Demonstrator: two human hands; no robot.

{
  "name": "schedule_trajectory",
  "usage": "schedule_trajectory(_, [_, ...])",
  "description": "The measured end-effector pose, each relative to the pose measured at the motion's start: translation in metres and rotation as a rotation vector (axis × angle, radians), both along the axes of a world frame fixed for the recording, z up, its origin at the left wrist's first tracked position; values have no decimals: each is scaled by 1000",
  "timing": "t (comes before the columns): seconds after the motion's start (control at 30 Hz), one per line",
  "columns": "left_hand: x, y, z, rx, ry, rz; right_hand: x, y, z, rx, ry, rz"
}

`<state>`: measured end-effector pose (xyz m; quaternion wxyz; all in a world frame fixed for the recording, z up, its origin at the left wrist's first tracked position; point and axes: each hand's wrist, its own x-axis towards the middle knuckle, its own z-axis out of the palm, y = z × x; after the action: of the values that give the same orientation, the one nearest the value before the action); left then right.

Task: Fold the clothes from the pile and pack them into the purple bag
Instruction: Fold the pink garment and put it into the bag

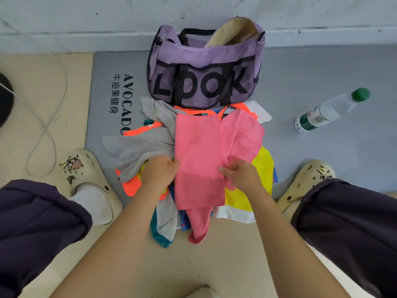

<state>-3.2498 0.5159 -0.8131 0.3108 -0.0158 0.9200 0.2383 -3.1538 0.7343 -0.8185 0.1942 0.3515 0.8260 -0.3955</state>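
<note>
One pink garment (198,160), lengthwise twd bag (204,67)

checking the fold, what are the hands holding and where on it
Both hold the pink garment: left hand at its left edge, right hand at its right side.

One bag (204,67) — one bottle (328,110)

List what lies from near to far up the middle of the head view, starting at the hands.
Left hand and right hand gripping the pink garment → the clothes pile under it → purple bag, its top open → wall.
</note>
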Motion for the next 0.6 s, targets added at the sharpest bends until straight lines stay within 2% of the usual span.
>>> schedule_trajectory(0.03, [-11,7,1,25,109,31,-11,3,1,12,79,-71])
schedule_trajectory(0.1, [-34,23,0,56,207,67,-37,4,0,-38,189,-172])
schedule_trajectory(0.27, [-70,45,-25,105,125,129,-85,3,-14,-72,199,-197])
schedule_trajectory(0.37, [-83,45,-36,118,145,133,-102,8,-20,-63,168,-148])
schedule_trajectory(0.43, [-86,41,-41,230,193,152,-107,10,-19,-145,228,-146])
schedule_trajectory(0.5, [-83,35,-43,368,209,256,-105,9,-18,-219,331,-205])
schedule_trajectory(0.6, [-63,29,-43,438,198,348,-90,1,-18,-225,362,-294])
